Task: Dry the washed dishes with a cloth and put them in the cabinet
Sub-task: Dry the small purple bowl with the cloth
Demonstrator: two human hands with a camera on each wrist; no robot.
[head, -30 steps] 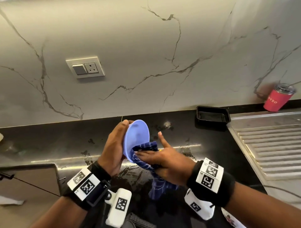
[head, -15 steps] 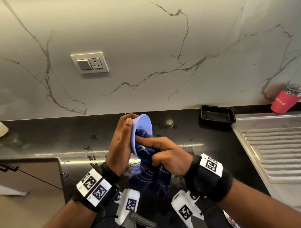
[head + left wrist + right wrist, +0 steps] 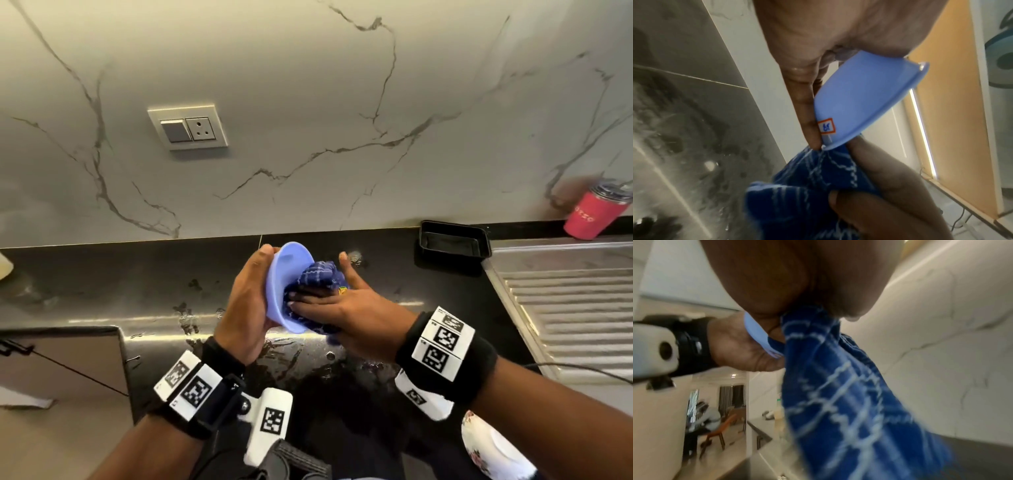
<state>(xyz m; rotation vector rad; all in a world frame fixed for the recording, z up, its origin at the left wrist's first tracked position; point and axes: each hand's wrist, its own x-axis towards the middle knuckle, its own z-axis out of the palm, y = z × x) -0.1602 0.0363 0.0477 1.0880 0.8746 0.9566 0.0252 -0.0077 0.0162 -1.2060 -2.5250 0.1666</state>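
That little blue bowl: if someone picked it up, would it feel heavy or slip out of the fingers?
Probably light: the left hand holds the blue bowl up alone, tilted on its side. It looks like thin stiff plastic, so likely not fragile. It may be slippery, since water spots dot the black counter and the checked cloth is wiping inside.

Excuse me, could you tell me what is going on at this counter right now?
A person is drying a small blue bowl over the wet black counter. The left hand grips the bowl from outside, tipped on its side, while the right hand presses a dark blue checked cloth into it. A black tray and red tumbler stand further back.
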